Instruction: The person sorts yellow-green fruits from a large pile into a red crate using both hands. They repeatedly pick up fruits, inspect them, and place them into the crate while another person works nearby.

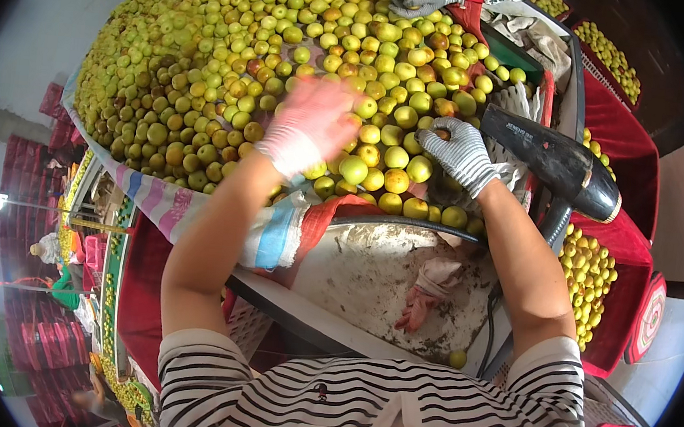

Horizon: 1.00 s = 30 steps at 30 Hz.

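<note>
A large heap of green and brown-tinged jujubes [208,67] spreads before me on a striped woven plastic sheet [154,194]. My left hand [313,119], in a pink and white glove, is over the near part of the heap. It is blurred, so whether its fingers hold a fruit cannot be made out. My right hand [457,147] wears a grey-and-white striped glove at the heap's right side. Its fingers curl around a brownish jujube [443,134], only partly visible. Just right of that hand lies a black hair dryer [548,155].
Another person's gloved hand [425,0] works at the heap's far side. Below the heap, a dirty white tray [349,275] holds a crumpled pink glove [422,303]. A red-lined bin [622,287] with jujubes stands at right. A dark cable [490,336] runs beside my right arm.
</note>
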Each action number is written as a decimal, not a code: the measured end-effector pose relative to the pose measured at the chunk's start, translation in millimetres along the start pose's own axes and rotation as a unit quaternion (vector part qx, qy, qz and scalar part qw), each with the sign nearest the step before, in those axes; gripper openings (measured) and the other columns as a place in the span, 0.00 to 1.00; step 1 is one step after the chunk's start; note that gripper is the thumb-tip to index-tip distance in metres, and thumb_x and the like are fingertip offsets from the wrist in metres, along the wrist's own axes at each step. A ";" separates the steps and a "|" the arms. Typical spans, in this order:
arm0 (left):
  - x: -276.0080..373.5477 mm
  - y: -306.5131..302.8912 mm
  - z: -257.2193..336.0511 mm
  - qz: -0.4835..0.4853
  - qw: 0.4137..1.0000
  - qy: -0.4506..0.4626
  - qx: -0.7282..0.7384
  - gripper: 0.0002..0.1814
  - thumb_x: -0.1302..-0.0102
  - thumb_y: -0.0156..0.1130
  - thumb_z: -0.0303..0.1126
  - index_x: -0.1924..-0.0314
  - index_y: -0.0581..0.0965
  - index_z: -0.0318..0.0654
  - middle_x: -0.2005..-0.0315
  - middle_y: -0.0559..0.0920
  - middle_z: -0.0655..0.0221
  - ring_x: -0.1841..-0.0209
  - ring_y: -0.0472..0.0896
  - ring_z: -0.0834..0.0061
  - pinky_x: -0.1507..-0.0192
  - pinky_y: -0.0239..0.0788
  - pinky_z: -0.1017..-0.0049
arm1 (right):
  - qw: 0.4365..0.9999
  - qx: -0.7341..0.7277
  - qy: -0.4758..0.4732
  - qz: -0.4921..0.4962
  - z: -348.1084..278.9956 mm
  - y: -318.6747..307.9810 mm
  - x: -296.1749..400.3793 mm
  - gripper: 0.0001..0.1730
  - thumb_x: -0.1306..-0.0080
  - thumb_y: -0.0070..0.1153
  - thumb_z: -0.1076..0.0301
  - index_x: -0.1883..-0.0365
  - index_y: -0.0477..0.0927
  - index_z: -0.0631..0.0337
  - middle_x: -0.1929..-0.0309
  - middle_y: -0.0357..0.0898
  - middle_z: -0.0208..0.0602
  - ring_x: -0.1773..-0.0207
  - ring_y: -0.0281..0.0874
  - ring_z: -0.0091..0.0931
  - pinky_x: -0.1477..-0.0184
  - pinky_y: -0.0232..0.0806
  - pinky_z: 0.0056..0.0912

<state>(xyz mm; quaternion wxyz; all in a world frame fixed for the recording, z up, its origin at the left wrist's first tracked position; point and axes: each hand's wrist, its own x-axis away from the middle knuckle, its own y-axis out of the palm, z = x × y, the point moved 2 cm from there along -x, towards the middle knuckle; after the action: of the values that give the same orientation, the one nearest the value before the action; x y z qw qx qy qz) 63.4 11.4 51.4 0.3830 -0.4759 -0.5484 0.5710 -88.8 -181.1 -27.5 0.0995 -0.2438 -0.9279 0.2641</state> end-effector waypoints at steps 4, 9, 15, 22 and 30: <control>80.9 17.6 -127.2 -0.014 0.902 -0.423 -0.091 0.39 0.32 0.45 0.59 0.30 0.61 0.42 0.31 0.64 0.57 0.32 0.66 0.57 0.34 0.52 0.44 | 0.998 0.041 -0.021 -0.046 -19.6 0.0 1.0 0.26 0.42 0.66 0.48 0.62 0.81 0.67 0.68 0.81 0.49 0.64 0.81 0.42 0.57 0.72 0.37; 51.6 62.7 -100.9 -0.090 0.887 -0.436 -0.122 0.35 0.28 0.39 0.57 0.28 0.58 0.47 0.26 0.56 0.60 0.26 0.56 0.56 0.33 0.40 0.34 | 0.994 0.045 -0.100 0.014 -7.4 3.5 3.9 0.21 0.42 0.66 0.53 0.66 0.81 0.65 0.67 0.80 0.48 0.65 0.79 0.41 0.59 0.71 0.38; 29.8 82.0 -60.8 -0.023 0.966 -0.242 -0.086 0.34 0.28 0.40 0.57 0.31 0.65 0.43 0.28 0.62 0.64 0.26 0.55 0.57 0.27 0.36 0.49 | 0.947 -0.059 -0.301 0.095 -88.0 -53.7 71.9 0.07 0.44 0.60 0.74 0.68 0.79 0.66 0.67 0.79 0.40 0.61 0.79 0.33 0.54 0.70 0.33; 19.1 75.5 -36.2 0.032 0.992 -0.120 -0.013 0.38 0.30 0.45 0.59 0.31 0.63 0.39 0.33 0.66 0.46 0.30 0.62 0.52 0.26 0.42 0.57 | 0.888 0.325 -0.004 0.325 45.9 -214.8 223.6 0.12 0.42 0.62 0.72 0.60 0.80 0.64 0.46 0.77 0.48 0.42 0.75 0.39 0.39 0.66 0.37; 25.2 70.8 -15.8 0.019 0.997 -0.055 0.050 0.32 0.28 0.46 0.55 0.30 0.63 0.50 0.30 0.59 0.52 0.32 0.62 0.41 0.27 0.49 0.54 | 0.948 0.245 -0.192 0.067 -81.7 -86.7 141.4 0.27 0.43 0.63 0.74 0.43 0.76 0.59 0.40 0.73 0.48 0.38 0.72 0.43 0.35 0.64 0.42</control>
<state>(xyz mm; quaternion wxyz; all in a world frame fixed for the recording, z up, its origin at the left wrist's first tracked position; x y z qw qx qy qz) 78.2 32.3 -21.0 0.3645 -0.4347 -0.5302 0.6302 -219.7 -137.9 95.8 -0.0413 -0.2179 -0.8176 0.5313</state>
